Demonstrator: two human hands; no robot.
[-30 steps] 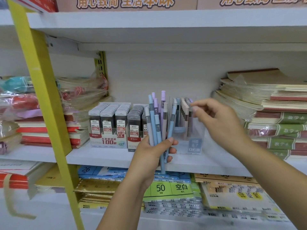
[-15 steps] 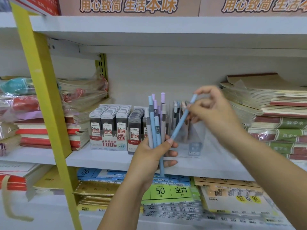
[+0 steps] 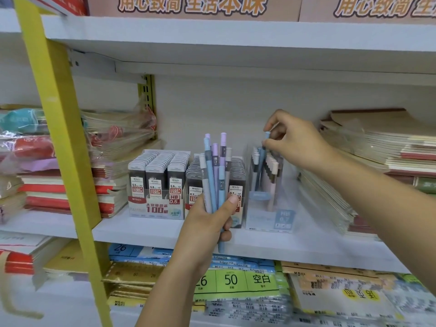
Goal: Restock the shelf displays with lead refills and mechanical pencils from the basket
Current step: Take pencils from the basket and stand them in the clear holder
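My left hand (image 3: 207, 223) grips a bunch of several blue, lilac and grey mechanical pencils (image 3: 215, 171), held upright in front of the shelf. My right hand (image 3: 295, 142) pinches the top of one blue pencil (image 3: 260, 161) that stands upright inside the clear pencil display box (image 3: 269, 215), among other pencils there. Left of that box stand two display cartons of lead refills, the 0.5 HB carton (image 3: 158, 182) and the 0.7 carton (image 3: 237, 180), partly hidden behind the held pencils. The basket is out of view.
The white shelf board (image 3: 141, 230) carries stacked notebooks on the right (image 3: 377, 156) and wrapped notebook bundles on the left (image 3: 111, 147). A yellow upright post (image 3: 61, 142) crosses the left side. Paper packs (image 3: 236, 279) fill the shelf below.
My right hand has drawn one blue pencil out of the left hand's bunch, swung it to the right and stood it upright in the clear display box. The left hand stays put.
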